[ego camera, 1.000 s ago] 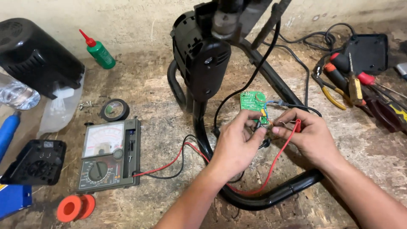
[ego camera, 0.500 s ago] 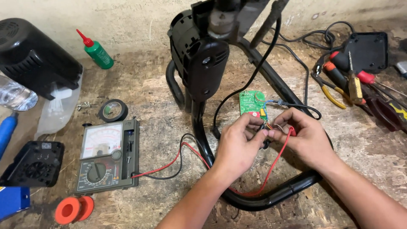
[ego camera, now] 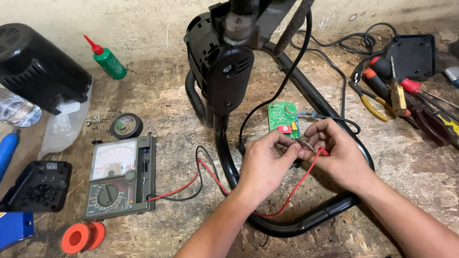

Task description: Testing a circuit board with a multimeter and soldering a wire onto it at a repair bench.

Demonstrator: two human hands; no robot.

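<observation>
Green circuit board (ego camera: 283, 119) sits just above both hands, beside the curved black tube (ego camera: 306, 222) of a fan stand, with thin leads running from its lower edge into the fingers.

Risks, as judged from this position:
- Probe slip. Both tips meet at one small point; a slight shift could bridge neighbouring contacts and give a false reading.
- Lead strain. The fine wires are pinched between fingertips; a pull could break them at the board.
- Snagging. The red lead (ego camera: 291, 191) loops under the left wrist and could drag the meter (ego camera: 120, 177).

Hand pose:
- Left hand (ego camera: 264, 165): fingers curled, thumb and forefinger closed in a pinch on a black probe, mostly hidden, at the board's lower edge.
- Right hand (ego camera: 340, 155): fingers bent inward, thumb and forefinger closed on the red probe (ego camera: 322, 151); fingertips touch those of the left hand.
- Both forearms enter from the lower edge.

Surroundings: motor housing (ego camera: 224, 62) stands behind the board; tape roll (ego camera: 126, 125) and green bottle (ego camera: 108, 60) lie left; screwdrivers (ego camera: 406, 93) and pliers lie right on the wooden bench (ego camera: 158, 95).
</observation>
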